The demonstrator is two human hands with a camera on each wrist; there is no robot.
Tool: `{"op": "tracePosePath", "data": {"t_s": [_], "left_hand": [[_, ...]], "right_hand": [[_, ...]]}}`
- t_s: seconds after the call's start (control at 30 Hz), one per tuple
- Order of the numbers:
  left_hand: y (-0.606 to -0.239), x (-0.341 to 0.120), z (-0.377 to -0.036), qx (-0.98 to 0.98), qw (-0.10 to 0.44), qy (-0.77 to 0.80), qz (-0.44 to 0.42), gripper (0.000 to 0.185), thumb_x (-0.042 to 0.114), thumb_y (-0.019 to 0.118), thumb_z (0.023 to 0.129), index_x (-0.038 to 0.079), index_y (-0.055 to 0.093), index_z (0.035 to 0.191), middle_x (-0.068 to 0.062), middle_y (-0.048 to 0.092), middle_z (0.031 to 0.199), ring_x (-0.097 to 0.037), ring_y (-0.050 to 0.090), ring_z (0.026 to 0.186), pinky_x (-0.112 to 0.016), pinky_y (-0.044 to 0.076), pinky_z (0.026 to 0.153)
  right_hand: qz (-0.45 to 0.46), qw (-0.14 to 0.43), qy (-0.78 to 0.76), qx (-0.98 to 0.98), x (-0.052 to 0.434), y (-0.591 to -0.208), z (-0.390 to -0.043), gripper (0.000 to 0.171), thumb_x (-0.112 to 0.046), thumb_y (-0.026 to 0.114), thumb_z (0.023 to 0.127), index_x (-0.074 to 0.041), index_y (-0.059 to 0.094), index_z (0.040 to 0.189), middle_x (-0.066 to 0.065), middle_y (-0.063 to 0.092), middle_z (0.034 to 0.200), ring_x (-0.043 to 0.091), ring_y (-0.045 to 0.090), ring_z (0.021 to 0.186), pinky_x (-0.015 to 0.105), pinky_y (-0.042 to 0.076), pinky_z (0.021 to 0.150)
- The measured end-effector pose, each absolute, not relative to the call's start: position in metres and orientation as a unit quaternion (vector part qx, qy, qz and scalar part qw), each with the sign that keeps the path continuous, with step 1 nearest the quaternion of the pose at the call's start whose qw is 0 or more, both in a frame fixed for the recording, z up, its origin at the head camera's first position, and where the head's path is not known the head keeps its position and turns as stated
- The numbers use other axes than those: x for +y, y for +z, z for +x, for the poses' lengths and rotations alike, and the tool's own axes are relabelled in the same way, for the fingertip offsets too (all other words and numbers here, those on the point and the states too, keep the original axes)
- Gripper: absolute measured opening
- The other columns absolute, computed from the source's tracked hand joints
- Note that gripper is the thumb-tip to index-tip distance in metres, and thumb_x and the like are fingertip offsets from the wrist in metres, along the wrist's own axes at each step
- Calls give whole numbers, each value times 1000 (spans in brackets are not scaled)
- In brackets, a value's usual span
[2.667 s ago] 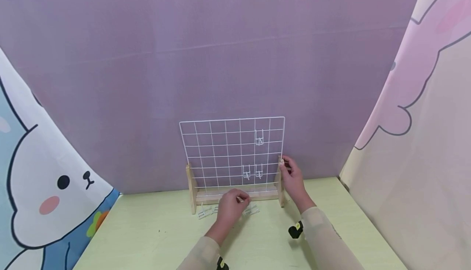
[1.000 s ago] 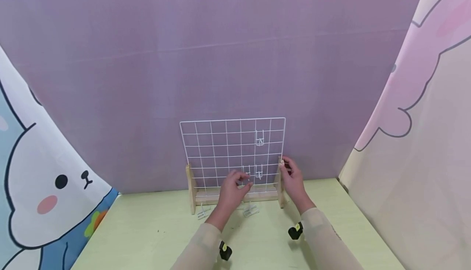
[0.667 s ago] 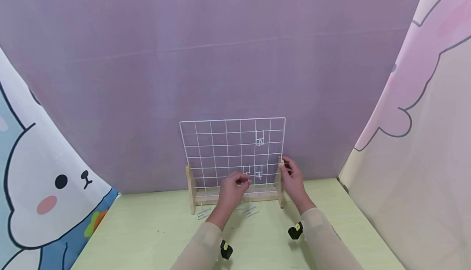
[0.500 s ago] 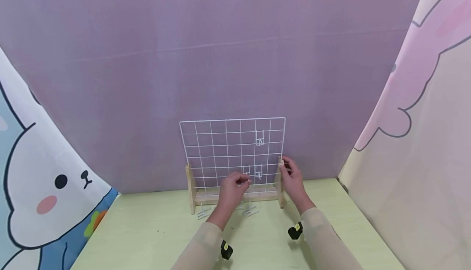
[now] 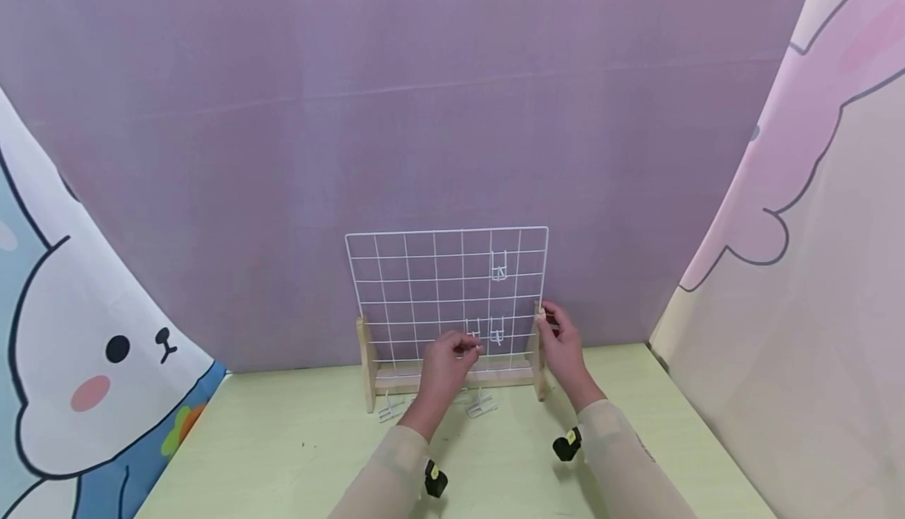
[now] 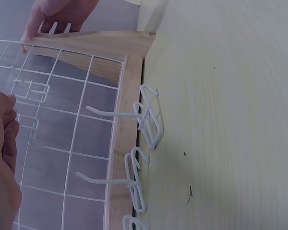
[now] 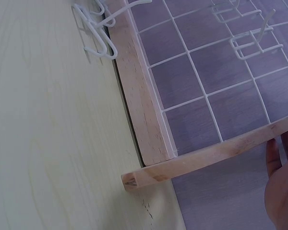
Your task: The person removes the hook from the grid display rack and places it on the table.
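Observation:
A white wire grid panel point(image 5: 448, 231) stands upright in a wooden stand point(image 7: 197, 160). My left hand point(image 5: 444, 362) is at the panel's lower part. Its thumb and forefinger pinch the prong of a white wire hook point(image 6: 37, 125) hung there, partly hidden behind the fingers. Another hook point(image 5: 498, 332) hangs just right of it, and one more point(image 5: 499, 269) sits higher up. At the right side, my right hand point(image 5: 564, 346) grips the stand's side post, thumb in front and fingers behind.
Loose white hooks point(image 6: 153, 127) lie on the pale table point(image 5: 283, 425) along the stand's front foot, prongs up. A purple cloth backdrop point(image 5: 438, 111) rises behind the stand. Rabbit-print cloth point(image 5: 85, 330) borders the left side. Small black cameras point(image 5: 436, 480) sit on the wrists.
My left hand has risen from near the loose hooks on the table to the panel; its fingers were apart and then closed on the hung hook. The right hand stays on the post.

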State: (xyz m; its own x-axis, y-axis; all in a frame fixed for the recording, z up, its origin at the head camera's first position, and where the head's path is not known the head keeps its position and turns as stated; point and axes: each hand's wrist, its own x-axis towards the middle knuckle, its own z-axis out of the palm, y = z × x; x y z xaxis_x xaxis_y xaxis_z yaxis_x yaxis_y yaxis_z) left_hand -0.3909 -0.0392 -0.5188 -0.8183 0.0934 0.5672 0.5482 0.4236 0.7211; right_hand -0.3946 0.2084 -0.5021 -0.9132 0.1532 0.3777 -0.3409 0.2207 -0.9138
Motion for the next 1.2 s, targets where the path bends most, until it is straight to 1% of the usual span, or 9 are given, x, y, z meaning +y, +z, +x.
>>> {"op": "tracePosePath", "data": {"t_s": [0.1, 0.2, 0.33, 0.47, 0.7, 0.93, 1.07, 1.2], "left_hand": [[-518, -40, -391, -809, 238, -497, -202, 11, 4, 90, 92, 9, 84, 100, 4, 76, 96, -14, 72, 87, -26, 63, 79], [-517, -41, -391, -811, 240, -495, -200, 10, 6, 90, 93, 9, 84, 100, 4, 76, 96, -13, 72, 88, -25, 63, 80], [-517, -42, -391, -810, 246, -493, -201, 9, 7, 91, 92, 9, 85, 99, 5, 77, 95, -14, 72, 88, -25, 63, 79], [-514, -41, -390, -806, 255, -494, -204, 9, 5, 91, 92, 11, 85, 97, 3, 78, 94, -14, 74, 87, -23, 63, 78], [-508, -41, -390, -800, 243, -512, -198, 8, 5, 89, 93, 11, 84, 95, 1, 78, 97, -15, 74, 88, -21, 63, 77], [-500, -43, -389, -795, 255, -514, -197, 7, 6, 89, 94, 12, 85, 96, 1, 80, 97, -15, 74, 87, -24, 64, 77], [-497, -44, -388, -792, 260, -515, -198, 7, 7, 89, 94, 13, 85, 96, 3, 80, 96, -13, 73, 86, -24, 64, 76], [-493, -44, -387, -786, 257, -527, -194, 7, 8, 88, 95, 14, 85, 97, 5, 79, 96, -13, 71, 84, -24, 63, 74]], "right_hand": [[69, 197, 618, -758, 206, -491, -385, 38, -11, 57, 116, 1, 56, 153, 24, 64, 133, 27, 59, 114, 21, 55, 88], [69, 193, 617, -760, 206, -491, -384, 39, -12, 57, 117, 1, 55, 153, 25, 64, 134, 28, 59, 115, 23, 56, 89], [66, 199, 616, -760, 212, -510, -400, 39, -18, 57, 117, -6, 57, 154, 22, 63, 135, 31, 59, 116, 25, 57, 89], [71, 216, 611, -758, 214, -521, -409, 37, -23, 57, 118, -12, 60, 152, 19, 64, 133, 28, 59, 115, 23, 56, 88], [80, 222, 615, -752, 214, -523, -410, 35, -22, 58, 117, -11, 61, 151, 19, 65, 131, 30, 59, 114, 24, 56, 87], [65, 211, 614, -758, 213, -522, -411, 38, -22, 57, 118, -10, 59, 154, 19, 64, 135, 28, 58, 117, 22, 55, 88], [56, 199, 617, -759, 212, -518, -408, 39, -17, 55, 118, -6, 56, 156, 21, 62, 138, 29, 58, 118, 21, 55, 89], [59, 191, 622, -757, 208, -502, -395, 38, -12, 56, 117, -2, 56, 154, 24, 62, 136, 31, 58, 117, 21, 55, 89]]}}
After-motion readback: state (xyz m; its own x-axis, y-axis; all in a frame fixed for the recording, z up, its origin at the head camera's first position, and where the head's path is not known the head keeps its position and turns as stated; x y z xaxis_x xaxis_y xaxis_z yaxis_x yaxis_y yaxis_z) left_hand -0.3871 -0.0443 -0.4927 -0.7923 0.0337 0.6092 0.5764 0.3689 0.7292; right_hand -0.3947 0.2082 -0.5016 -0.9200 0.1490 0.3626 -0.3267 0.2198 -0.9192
